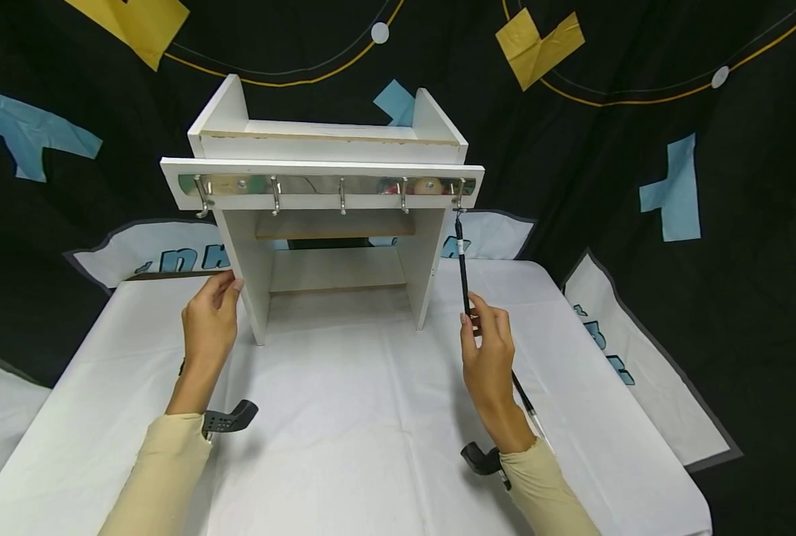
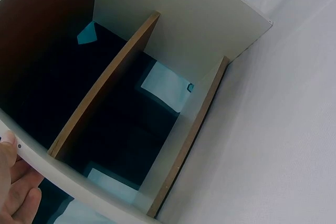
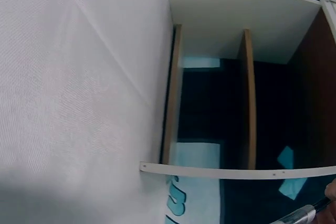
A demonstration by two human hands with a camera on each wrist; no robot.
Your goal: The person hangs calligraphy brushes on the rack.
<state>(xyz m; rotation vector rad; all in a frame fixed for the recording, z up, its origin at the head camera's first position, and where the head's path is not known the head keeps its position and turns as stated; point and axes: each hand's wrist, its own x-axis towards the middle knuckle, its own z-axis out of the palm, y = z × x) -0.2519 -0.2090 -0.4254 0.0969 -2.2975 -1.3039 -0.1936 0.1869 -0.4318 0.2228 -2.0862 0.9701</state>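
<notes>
A white wall shelf (image 1: 330, 152) with a row of metal hooks (image 1: 342, 195) along its front rail stands upright on the table. My left hand (image 1: 211, 320) grips the edge of its left side panel (image 1: 249, 275); thumb and fingers (image 2: 21, 192) show there in the left wrist view. My right hand (image 1: 489, 353) pinches a slim black rod (image 1: 463, 268) with a thin loop at its top. That loop is at the rightmost hook (image 1: 461, 195); whether it hangs on it is too small to tell. A black length with a clear end (image 1: 535, 420) shows past my right wrist.
A white cloth covers the table (image 1: 330, 447). Black curtain (image 1: 612, 171) with yellow and blue paper pieces hangs behind. White lettered sheets (image 1: 639, 372) lie beyond the table edges. Inside the shelf, horizontal boards (image 2: 107, 80) span the side panels.
</notes>
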